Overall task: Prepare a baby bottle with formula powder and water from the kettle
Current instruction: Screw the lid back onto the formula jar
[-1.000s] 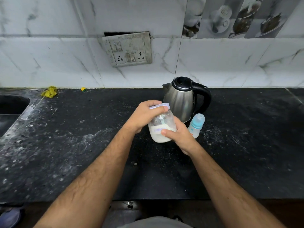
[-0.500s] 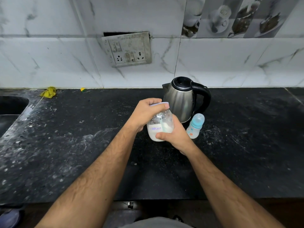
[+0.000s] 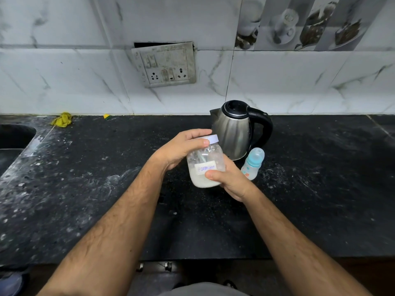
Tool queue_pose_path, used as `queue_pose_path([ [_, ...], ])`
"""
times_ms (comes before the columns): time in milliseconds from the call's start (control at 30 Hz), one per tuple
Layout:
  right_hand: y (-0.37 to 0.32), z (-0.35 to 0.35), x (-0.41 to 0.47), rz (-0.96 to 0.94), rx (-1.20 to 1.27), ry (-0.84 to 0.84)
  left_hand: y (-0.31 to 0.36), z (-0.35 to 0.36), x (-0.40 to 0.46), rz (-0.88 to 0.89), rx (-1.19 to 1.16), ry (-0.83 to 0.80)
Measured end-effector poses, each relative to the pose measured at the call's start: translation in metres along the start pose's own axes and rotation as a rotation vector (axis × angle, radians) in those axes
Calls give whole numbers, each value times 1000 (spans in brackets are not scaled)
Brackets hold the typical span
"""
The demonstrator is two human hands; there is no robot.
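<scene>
Since a second ago you've raised the clear powder-filled formula jar (image 3: pixel 205 167), right hand (image 3: pixel 229 182) cupping it, left hand (image 3: pixel 183 149) clamped on its pale lid (image 3: pixel 213 138); a sudden release could scatter powder or topple the blue-capped baby bottle (image 3: pixel 253 163) at 3 o'clock.

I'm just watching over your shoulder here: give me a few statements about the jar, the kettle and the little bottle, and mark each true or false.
1. The left hand grips the lid of the formula jar. True.
2. The right hand rests on the kettle. False: it holds the jar's body.
3. The baby bottle stands on the counter with its teal cap on. True.
4. The jar is full to the brim with powder. False: white powder fills only its lower part.
5. The kettle's lid is open. False: it is closed.
</scene>
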State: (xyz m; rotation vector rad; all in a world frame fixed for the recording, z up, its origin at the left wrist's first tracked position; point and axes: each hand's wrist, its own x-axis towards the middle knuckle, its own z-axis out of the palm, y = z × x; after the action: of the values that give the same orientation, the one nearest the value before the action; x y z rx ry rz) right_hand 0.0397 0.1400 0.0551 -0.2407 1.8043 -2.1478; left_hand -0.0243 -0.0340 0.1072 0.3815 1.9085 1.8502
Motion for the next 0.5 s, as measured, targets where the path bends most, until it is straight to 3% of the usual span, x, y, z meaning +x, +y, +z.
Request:
queue_pose_path([
  [100, 2, 3, 7, -91, -319, 198, 4, 9, 4, -18, 93, 173],
  [200, 3, 6, 11, -83, -399, 302, 6, 18, 8, -11, 48, 273],
  [400, -11, -1, 0, -92, -72, -3, 10, 11, -2, 45, -70, 81],
  [500, -7, 1, -5, 13, 120, -146, 4, 10, -5, 41, -146, -30],
])
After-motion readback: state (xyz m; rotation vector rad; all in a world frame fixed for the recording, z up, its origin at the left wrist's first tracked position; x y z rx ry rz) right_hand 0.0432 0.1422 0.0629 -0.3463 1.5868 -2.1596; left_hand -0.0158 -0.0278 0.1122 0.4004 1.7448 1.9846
